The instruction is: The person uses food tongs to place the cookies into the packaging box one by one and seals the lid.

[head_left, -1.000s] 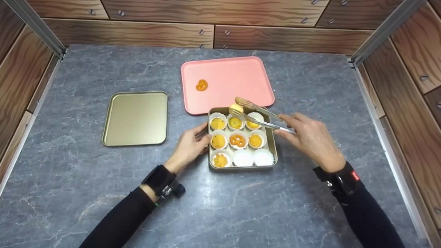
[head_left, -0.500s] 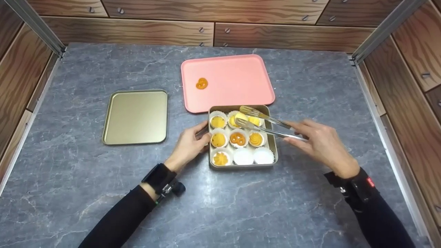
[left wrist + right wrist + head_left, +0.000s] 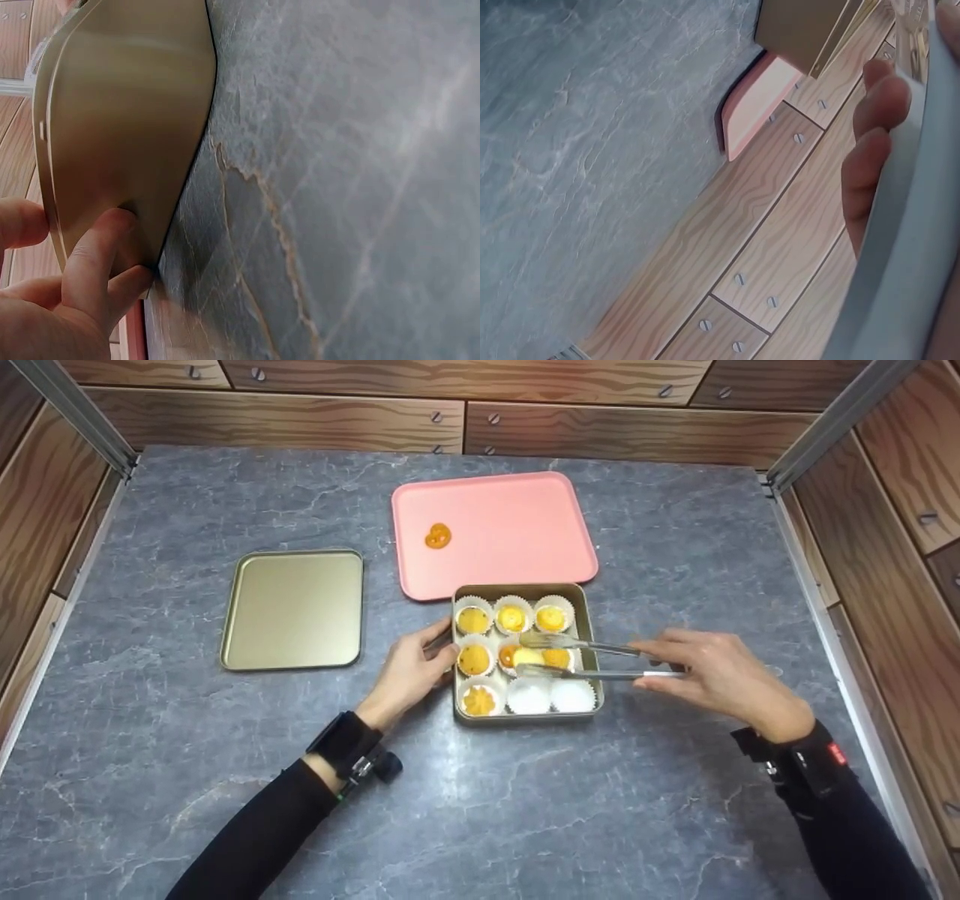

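Note:
My right hand (image 3: 705,671) holds metal tongs (image 3: 607,674) from the right side. Between their tips is a round pale-yellow cookie (image 3: 529,658), over the middle row of a gold square tin (image 3: 598,690). It partly covers a pretzel (image 3: 508,655) in a paper cup there. With thumb at the rim and fingers against the outer wall, my left hand (image 3: 409,675) grips the tin's left side. In the left wrist view the fingertips (image 3: 112,225) press that wall. Pale tong handles (image 3: 907,180) cross the right wrist view.
Yellow and orange cookies sit in most of the tin's paper cups; two front cups (image 3: 529,696) show only white. Behind it lies a pink tray (image 3: 517,525) with one small pretzel (image 3: 438,535). A gold lid (image 3: 292,611) lies at left. Wood-patterned walls (image 3: 300,420) border the grey table.
The tongs and the pale cookie have moved from the tin's back edge toward the front, over the middle row. My right hand has shifted right and nearer. The left hand stays on the tin.

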Demonstrator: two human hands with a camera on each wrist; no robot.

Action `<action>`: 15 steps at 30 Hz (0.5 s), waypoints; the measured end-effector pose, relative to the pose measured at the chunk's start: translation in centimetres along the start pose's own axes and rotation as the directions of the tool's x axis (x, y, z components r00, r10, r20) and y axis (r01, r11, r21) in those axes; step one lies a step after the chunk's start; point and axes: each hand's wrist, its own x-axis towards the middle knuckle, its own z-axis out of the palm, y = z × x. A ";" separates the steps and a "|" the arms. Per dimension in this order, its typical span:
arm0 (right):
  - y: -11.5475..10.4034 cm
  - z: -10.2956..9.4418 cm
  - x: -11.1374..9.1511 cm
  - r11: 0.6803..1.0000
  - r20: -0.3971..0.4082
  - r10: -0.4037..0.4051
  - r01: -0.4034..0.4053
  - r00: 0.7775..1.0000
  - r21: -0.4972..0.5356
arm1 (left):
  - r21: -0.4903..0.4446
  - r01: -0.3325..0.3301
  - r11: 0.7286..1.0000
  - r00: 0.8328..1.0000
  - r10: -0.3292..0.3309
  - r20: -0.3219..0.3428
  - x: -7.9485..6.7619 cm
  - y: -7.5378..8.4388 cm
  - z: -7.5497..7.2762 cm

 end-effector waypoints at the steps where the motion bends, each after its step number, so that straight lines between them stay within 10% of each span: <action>1: 0.0 -0.1 -0.1 1.000 0.015 -0.001 0.001 1.000 0.003 | 0.000 -0.005 1.000 1.000 0.005 -0.002 0.0 0.0 0.0; 15: -0.1 -0.2 0.0 0.998 0.133 -0.059 0.061 0.989 -0.011 | -0.024 -0.008 1.000 1.000 0.008 0.003 -0.1 0.1 0.0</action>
